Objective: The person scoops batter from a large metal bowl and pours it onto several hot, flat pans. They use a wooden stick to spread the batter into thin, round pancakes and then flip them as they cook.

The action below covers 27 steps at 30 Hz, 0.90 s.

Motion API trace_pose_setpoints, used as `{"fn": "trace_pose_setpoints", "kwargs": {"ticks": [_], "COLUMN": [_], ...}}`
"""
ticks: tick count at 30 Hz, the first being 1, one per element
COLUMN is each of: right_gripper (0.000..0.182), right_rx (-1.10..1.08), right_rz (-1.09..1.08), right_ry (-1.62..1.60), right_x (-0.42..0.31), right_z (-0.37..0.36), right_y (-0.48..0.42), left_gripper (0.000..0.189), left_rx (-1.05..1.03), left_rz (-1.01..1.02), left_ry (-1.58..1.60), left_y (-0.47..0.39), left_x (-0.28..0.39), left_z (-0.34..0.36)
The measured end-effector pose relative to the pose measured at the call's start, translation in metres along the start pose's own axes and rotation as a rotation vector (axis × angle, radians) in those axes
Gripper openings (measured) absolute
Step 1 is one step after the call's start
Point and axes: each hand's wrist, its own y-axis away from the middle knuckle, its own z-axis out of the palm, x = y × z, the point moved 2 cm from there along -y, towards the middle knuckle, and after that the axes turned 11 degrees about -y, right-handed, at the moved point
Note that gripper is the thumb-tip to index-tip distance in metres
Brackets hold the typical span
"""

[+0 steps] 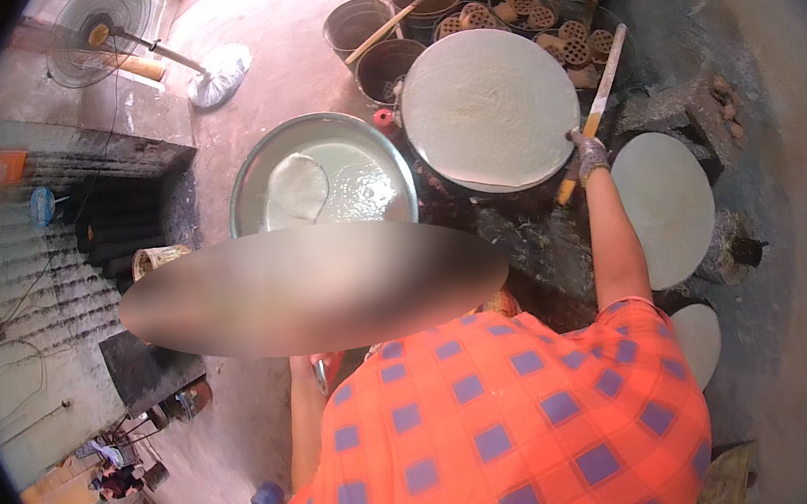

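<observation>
My right hand (pixel 592 153), in a pale glove, reaches to the edge of a large round white sheet (pixel 492 109) on a raised round support. A wooden stick (pixel 607 79), partly yellow, passes behind or under the hand; whether the fingers grip it or the rim I cannot tell. Of my left hand (pixel 305 364) only a little shows below a blurred patch, beside a small shiny object (pixel 323 377). Ahead on the left stands a wide metal basin (pixel 239 189) of whitish liquid, with a pale round object (pixel 298 187) in it.
Beyond the sheet stand metal buckets (pixel 356 23) and perforated briquettes (pixel 476 16). Two pale round lids or discs (pixel 666 208) (pixel 698 344) lean at my right. A pedestal fan (pixel 101 34) and dark stacked cylinders (pixel 120 219) are at left. Farther off is a person (pixel 118 481).
</observation>
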Motion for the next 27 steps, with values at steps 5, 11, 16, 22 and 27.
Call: {"fn": "trace_pose_setpoints", "kwargs": {"ticks": [5,11,16,22,27], "right_gripper": [0.05,0.032,0.019,0.03,0.02], "right_rx": [0.181,0.398,-0.318,-0.19,0.149], "right_rz": [-0.068,-0.007,0.184,-0.124,-0.149], "right_ry": [0.151,-0.339,-0.469,-0.124,-0.047], "right_x": [-0.008,0.109,0.104,0.095,0.115], "right_z": [0.022,0.116,0.218,0.122,0.019], "right_y": [0.075,0.195,0.279,0.255,0.22], "left_gripper": [0.046,0.035,0.039,0.044,0.042], "left_rx": [0.159,-0.068,-0.164,-0.026,-0.272], "left_rz": [0.01,-0.232,-0.121,0.037,-0.159], "left_ry": [-0.269,0.464,0.291,-0.519,-0.319], "left_y": [-0.002,-0.054,-0.043,-0.05,-0.074], "left_x": [0.005,-0.008,0.019,0.045,0.05], "left_z": [-0.029,-0.081,-0.089,-0.047,-0.046]}}
